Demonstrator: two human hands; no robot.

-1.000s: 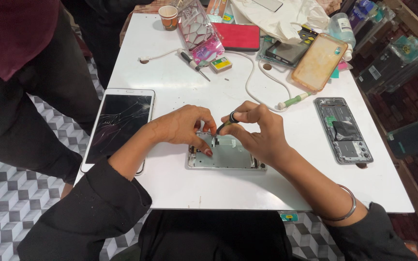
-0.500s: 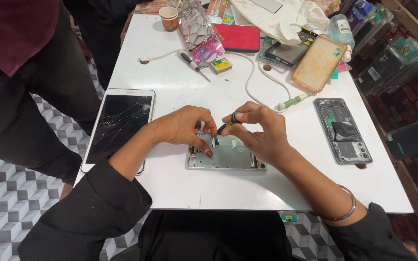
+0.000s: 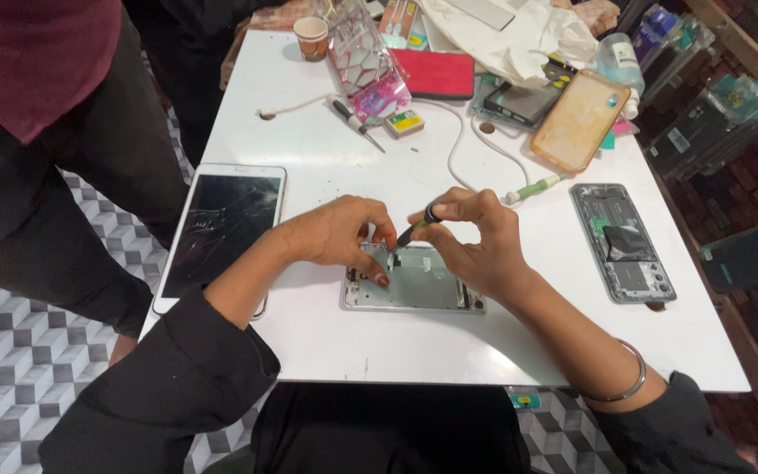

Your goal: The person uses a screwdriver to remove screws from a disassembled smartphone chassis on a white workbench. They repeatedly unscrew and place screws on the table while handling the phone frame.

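Opened phone frame (image 3: 414, 285) lies flat near the front edge of the white table (image 3: 309, 158), about mid-width. Left hand (image 3: 339, 237) presses its fingertips on the frame's top-left part. Right hand (image 3: 475, 241) pinches a small screwdriver (image 3: 418, 226), tip down on the frame. Cracked tablet (image 3: 221, 230) sits at the left edge, another opened phone (image 3: 623, 241) toward the right edge.

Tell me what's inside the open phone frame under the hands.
The phone frame shows a bare grey-green tray. Left hand and right hand with its screwdriver cover the top edge.
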